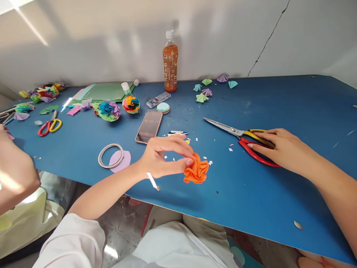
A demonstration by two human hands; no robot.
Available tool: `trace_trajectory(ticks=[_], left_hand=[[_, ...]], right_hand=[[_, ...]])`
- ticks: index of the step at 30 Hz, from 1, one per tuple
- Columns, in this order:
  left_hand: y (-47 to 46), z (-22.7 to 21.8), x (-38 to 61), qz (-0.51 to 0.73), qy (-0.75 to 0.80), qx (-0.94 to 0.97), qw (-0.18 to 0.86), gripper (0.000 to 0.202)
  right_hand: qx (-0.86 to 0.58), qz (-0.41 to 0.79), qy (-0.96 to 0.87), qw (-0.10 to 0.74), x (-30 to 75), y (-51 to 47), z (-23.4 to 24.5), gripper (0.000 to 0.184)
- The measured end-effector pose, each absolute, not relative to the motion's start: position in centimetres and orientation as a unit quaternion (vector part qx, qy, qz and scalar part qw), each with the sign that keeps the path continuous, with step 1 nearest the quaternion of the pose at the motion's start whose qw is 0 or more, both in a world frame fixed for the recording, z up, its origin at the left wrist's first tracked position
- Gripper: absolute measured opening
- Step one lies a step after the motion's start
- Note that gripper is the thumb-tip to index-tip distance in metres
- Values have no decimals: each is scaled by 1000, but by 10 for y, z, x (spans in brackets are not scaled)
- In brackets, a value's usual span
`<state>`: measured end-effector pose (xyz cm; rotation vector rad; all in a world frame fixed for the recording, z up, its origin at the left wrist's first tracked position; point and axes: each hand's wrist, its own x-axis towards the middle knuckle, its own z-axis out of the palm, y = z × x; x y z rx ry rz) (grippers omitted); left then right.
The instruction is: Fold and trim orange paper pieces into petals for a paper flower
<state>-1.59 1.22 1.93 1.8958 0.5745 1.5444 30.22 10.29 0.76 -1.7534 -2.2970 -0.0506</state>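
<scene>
Between the thumb and forefinger of my left hand (163, 158) is a ruffled orange paper flower (196, 170), pinched at its upper left side just above the table. My right hand (290, 150) has its thumb and fingers on the handles of a pair of scissors (231, 129), one handle yellow and the other red. The blades are closed and point to the upper left. White paper scraps (210, 162) lie around the flower. A strip of white sticks up by my left wrist. Beyond that wrist, a roll of tape (111, 156) overlaps a lilac paper disc (126, 158).
A phone (149, 127), pens (175, 133) and a drink bottle (170, 63) stand or lie farther back. Several folded paper pieces (206, 92) sit near the wall. Multicoloured paper balls (107, 111) and other scissors (51, 124) are leftward. A co-worker's arm (16, 167) reaches in at left.
</scene>
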Motion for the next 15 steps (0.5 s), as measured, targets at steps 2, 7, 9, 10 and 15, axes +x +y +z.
trace_trajectory(ticks=[2, 7, 9, 10, 15], left_hand=[[14, 18, -15, 585, 212, 748, 230, 7], [14, 18, -13, 478, 130, 864, -89, 9], [9, 20, -11, 429, 97, 887, -143, 16], [6, 20, -9, 414, 83, 894, -150, 19], [-5, 20, -1, 422, 45, 896, -130, 21]], right_hand=[[-620, -10, -777, 102, 295, 94, 19, 47], [-633, 126, -737, 202, 252, 56, 53, 33], [-556, 194, -763, 265, 230, 41, 61, 29], [-511, 226, -779, 284, 219, 34, 63, 30], [-350, 419, -799, 251, 189, 22, 63, 28]])
